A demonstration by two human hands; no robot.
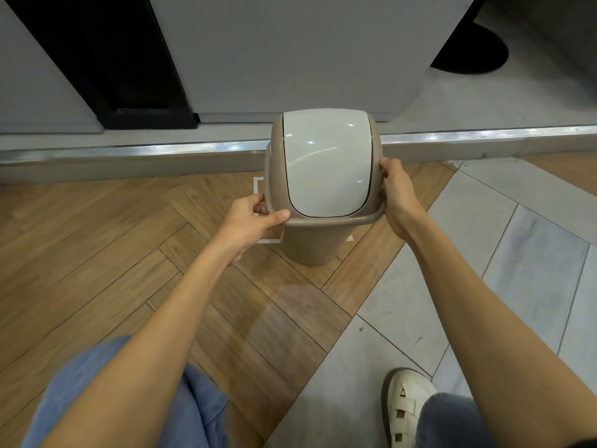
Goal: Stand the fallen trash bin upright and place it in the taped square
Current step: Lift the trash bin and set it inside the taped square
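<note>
- Tape marking the taped square (258,185) showed on the herringbone wood floor (97,253) as a white corner at the far left of the bin and a strip near the left hand's knuckles; a small white piece also showed at the bin's right, by its base. Most of the outline was hidden behind the bin.
- Left hand (250,221) was closed on the bin's rim at its near-left corner, thumb lying along the front lip and fingers curled under the edge.
- Trash bin (310,244), tan with a pale swing lid (326,163), stood upright with the lid facing up, so the righting part of the task looked done. Its body sat over the marked area, close to the metal threshold strip (161,150) at the far edge of the wood floor.
- Whether the base was touching the floor or held just off it could not be told, nor whether it lay fully inside the tape lines.
- Right hand (399,198) gripped the rim on the right side, fingers wrapped over the edge beside the lid.
- Remaining work, by my reading: settle the bin squarely within the tape, then let go with both hands.
- Grey tiles (484,253) lay to the right of the wood, with a white shoe (408,405) on them near the bottom edge.
</note>
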